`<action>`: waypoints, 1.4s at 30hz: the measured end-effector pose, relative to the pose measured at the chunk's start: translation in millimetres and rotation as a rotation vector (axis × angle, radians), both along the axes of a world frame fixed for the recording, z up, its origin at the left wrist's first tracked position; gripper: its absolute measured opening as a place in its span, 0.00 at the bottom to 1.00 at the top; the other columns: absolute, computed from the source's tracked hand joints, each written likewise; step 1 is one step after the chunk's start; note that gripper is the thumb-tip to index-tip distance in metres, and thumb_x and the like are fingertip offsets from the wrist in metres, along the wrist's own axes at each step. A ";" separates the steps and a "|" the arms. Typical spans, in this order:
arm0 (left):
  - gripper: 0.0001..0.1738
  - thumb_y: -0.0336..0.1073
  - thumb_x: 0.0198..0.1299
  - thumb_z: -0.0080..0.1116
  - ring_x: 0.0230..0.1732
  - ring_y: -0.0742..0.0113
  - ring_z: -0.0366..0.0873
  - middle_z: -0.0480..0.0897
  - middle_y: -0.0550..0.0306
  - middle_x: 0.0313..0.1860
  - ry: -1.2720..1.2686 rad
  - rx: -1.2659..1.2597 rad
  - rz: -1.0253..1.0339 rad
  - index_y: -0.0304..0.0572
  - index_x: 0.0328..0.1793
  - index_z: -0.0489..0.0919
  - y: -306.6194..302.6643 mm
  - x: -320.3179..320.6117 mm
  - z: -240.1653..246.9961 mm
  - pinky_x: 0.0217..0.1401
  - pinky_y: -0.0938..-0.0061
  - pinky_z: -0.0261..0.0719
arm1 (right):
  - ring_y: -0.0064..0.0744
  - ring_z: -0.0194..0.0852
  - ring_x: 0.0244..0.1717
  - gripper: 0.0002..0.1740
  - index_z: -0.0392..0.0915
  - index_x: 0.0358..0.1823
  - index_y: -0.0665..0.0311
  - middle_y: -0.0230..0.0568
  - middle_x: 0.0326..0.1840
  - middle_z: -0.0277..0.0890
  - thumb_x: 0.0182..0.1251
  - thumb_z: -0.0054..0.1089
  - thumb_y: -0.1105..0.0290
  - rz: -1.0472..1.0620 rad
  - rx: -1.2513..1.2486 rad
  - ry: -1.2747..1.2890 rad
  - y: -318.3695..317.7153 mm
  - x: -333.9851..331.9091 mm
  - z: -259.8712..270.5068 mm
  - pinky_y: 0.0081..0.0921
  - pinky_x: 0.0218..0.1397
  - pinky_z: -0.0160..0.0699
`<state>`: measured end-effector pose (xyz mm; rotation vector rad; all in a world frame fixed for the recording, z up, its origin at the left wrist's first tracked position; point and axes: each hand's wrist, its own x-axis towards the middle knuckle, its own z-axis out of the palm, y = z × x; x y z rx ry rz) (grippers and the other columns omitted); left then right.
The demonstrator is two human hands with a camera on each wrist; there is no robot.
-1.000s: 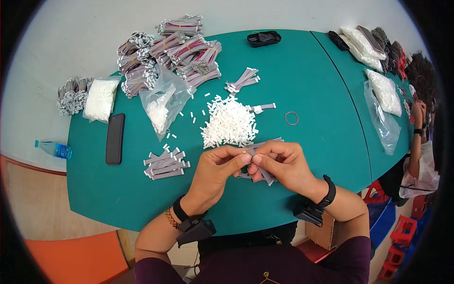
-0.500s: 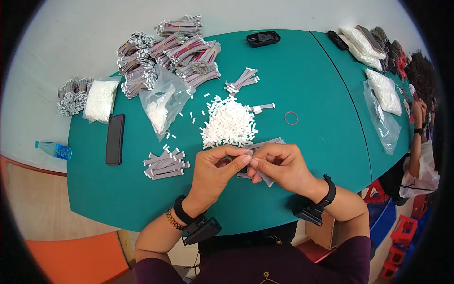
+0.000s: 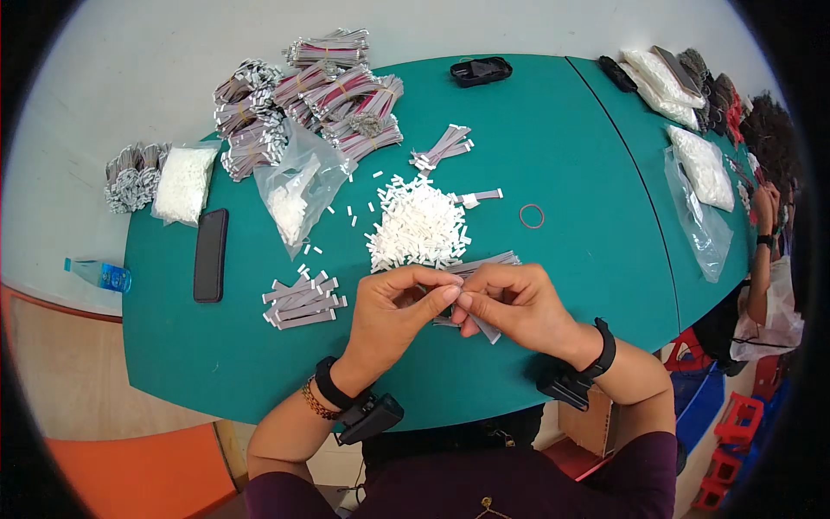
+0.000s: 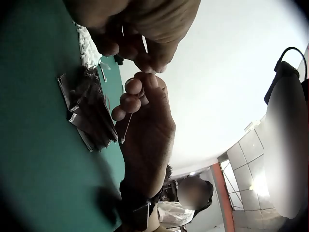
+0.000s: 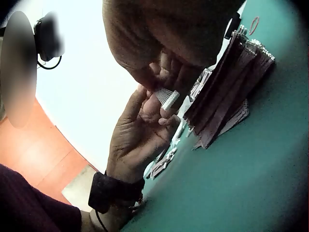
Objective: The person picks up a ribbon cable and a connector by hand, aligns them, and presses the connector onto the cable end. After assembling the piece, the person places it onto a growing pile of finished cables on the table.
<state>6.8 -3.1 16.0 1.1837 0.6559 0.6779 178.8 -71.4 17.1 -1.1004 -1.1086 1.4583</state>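
Observation:
Both hands meet fingertip to fingertip above the table's near part. My right hand [image 3: 526, 303] pinches a short grey ribbon cable [image 3: 488, 328] between thumb and index finger. One tail of it hangs below the palm and ends in a white connector [image 5: 169, 99], clear in the right wrist view. At the cable's other end, my left hand [image 3: 389, 313] pinches with thumb and forefinger; the fingertips hide what lies there, and I cannot tell its shape. More grey ribbon cables [image 3: 491, 261] lie just beyond and beneath the hands. A heap of small white plastic pieces [image 3: 418, 221] sits beyond them.
Left of the hands lies a group of ribbon cables [image 3: 303, 301]. Bundled cables [image 3: 337, 91], an opened plastic bag [image 3: 298, 186], a full bag [image 3: 185, 183] and a dark phone [image 3: 211, 255] stand farther out. A rubber band [image 3: 532, 216] lies right. Another person's arm [image 3: 759, 277] shows far right.
My left hand's fingertips have closed in against the right hand's, covering the cable end that showed before. The left wrist turned slightly; the right hand has barely moved.

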 end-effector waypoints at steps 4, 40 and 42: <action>0.08 0.27 0.56 0.62 0.40 0.73 0.78 0.83 0.55 0.37 0.004 0.036 -0.006 0.33 0.41 0.82 1.4 -1.7 -2.8 0.47 0.79 0.75 | 0.18 0.77 0.29 0.06 0.76 0.35 0.68 0.33 0.29 0.78 0.68 0.52 0.74 0.002 0.001 -0.011 -0.4 -0.2 1.2 0.14 0.30 0.75; 0.03 0.25 0.59 0.57 0.38 0.74 0.76 0.81 0.56 0.34 0.069 0.164 -0.032 0.32 0.38 0.79 2.7 -2.3 -10.8 0.43 0.79 0.74 | 0.14 0.70 0.25 0.08 0.78 0.33 0.67 0.29 0.26 0.75 0.69 0.52 0.71 0.004 0.047 -0.036 -2.0 -5.9 -6.2 0.13 0.28 0.70; 0.02 0.25 0.60 0.57 0.37 0.74 0.76 0.81 0.56 0.34 0.080 0.204 -0.025 0.33 0.38 0.79 3.2 -3.2 -12.2 0.43 0.79 0.74 | 0.13 0.69 0.25 0.09 0.78 0.34 0.67 0.29 0.26 0.75 0.69 0.52 0.70 -0.004 0.038 -0.037 -2.3 -7.1 -5.7 0.13 0.27 0.69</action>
